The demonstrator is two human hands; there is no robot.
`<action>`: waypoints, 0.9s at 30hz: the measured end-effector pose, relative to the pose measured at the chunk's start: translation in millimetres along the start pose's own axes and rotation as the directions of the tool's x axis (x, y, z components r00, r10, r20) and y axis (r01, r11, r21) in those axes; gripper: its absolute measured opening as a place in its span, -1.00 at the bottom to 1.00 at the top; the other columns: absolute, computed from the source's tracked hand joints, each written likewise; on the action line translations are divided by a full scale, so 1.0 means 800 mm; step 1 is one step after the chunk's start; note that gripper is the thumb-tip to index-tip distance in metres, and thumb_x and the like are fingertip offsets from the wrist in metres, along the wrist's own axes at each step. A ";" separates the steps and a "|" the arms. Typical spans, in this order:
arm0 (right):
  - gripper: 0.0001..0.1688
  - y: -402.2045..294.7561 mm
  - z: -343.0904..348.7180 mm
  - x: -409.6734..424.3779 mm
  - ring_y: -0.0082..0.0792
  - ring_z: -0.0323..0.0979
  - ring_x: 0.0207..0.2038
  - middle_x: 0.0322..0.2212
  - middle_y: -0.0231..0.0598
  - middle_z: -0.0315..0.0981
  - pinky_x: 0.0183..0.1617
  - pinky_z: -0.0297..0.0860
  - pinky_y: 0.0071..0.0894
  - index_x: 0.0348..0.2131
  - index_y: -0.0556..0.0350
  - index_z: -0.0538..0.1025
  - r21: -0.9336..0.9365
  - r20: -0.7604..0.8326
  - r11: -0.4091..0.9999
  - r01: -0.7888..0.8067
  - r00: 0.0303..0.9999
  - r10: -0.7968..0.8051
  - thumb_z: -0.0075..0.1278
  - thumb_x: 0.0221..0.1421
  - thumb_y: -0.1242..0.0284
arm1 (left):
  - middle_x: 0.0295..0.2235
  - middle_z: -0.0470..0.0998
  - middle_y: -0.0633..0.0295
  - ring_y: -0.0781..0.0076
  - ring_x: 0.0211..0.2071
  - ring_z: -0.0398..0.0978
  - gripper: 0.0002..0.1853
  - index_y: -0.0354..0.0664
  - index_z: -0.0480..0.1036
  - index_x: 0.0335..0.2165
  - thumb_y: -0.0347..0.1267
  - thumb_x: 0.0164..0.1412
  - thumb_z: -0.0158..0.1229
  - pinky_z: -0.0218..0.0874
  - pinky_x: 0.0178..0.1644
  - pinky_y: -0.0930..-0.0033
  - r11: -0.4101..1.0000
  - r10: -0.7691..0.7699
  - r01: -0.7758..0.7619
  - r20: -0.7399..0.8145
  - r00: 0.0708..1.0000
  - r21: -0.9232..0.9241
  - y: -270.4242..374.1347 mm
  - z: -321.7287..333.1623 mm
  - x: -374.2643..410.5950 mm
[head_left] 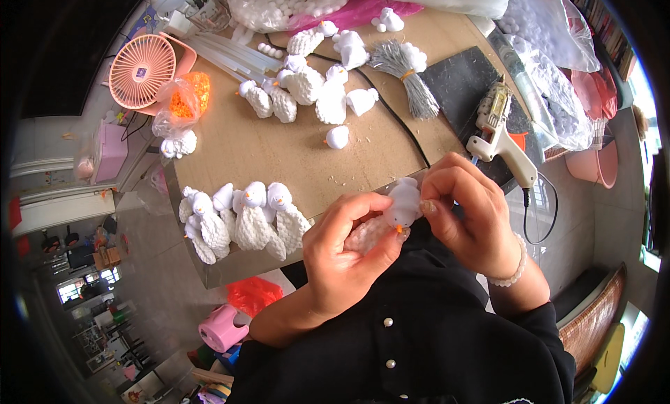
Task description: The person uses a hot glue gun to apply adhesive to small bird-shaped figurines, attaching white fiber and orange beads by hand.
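Note:
A small white figure (402,204) with a round head, dark eyes and an orange beak lies between my two hands, just over the front edge of the table. My left hand (343,247) grips it from the left, its fingers around a knitted-looking white piece (369,234) beside the head. At the figure's right side, the thumb and fingers of my right hand (463,210) pinch its edge; what lies inside that pinch is hidden. Several similar white figures (254,218) with orange beaks stand in a group at the table's left front corner.
A hot glue gun (502,134) rests on a dark board (460,84) at right. Behind are a bundle of silvery wire stems (411,82), glue sticks (241,55), more white figures (303,84) and a loose white head (337,137). A pink fan (141,71) and an orange-filled bag (186,103) stand left. A black cord (392,113) crosses the table (261,147).

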State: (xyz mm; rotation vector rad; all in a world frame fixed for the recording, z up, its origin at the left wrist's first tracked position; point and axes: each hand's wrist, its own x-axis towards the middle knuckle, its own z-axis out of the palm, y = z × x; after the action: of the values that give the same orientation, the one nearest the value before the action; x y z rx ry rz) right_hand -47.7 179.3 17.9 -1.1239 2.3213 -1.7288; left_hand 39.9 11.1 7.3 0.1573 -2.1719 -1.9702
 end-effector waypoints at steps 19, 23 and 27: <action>-0.84 0.005 0.021 -0.011 -0.41 0.43 -0.50 -0.45 -0.22 0.42 -0.45 0.35 -0.51 -0.34 0.23 0.50 0.045 -0.173 0.999 0.003 0.985 0.004 0.14 0.00 0.63 | -0.23 0.46 0.11 0.47 -0.37 0.46 -0.62 -0.31 0.22 0.00 -0.54 0.21 0.05 0.39 -0.32 0.38 0.908 -0.084 0.093 0.041 0.996 -0.409 -0.002 0.000 0.008; -0.80 0.004 0.029 -0.007 -0.40 0.42 -0.54 -0.47 -0.22 0.38 -0.50 0.34 -0.51 -0.34 0.23 0.47 0.024 -0.181 0.999 0.035 0.983 -0.030 0.15 -0.04 0.64 | -0.19 0.44 0.14 0.49 -0.27 0.44 -0.61 -0.29 0.21 0.00 -0.55 0.21 0.05 0.36 -0.19 0.41 0.888 -0.075 0.097 0.066 0.995 -0.450 -0.001 0.002 0.007; -0.75 0.005 0.029 -0.007 -0.35 0.43 -0.53 -0.48 -0.22 0.37 -0.50 0.34 -0.47 -0.37 0.23 0.44 -0.025 -0.152 0.999 0.047 0.987 -0.050 0.17 -0.13 0.63 | -0.22 0.45 0.12 0.48 -0.23 0.49 -0.64 -0.33 0.21 -0.03 -0.58 0.22 0.07 0.36 -0.18 0.48 0.864 -0.057 0.064 0.030 0.998 -0.499 -0.004 0.002 0.006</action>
State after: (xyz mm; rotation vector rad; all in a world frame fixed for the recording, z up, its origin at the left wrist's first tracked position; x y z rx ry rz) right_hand -35.8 164.5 3.2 -1.0969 2.4235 -1.8752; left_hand 34.5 11.3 4.4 0.1292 -1.5998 -2.4971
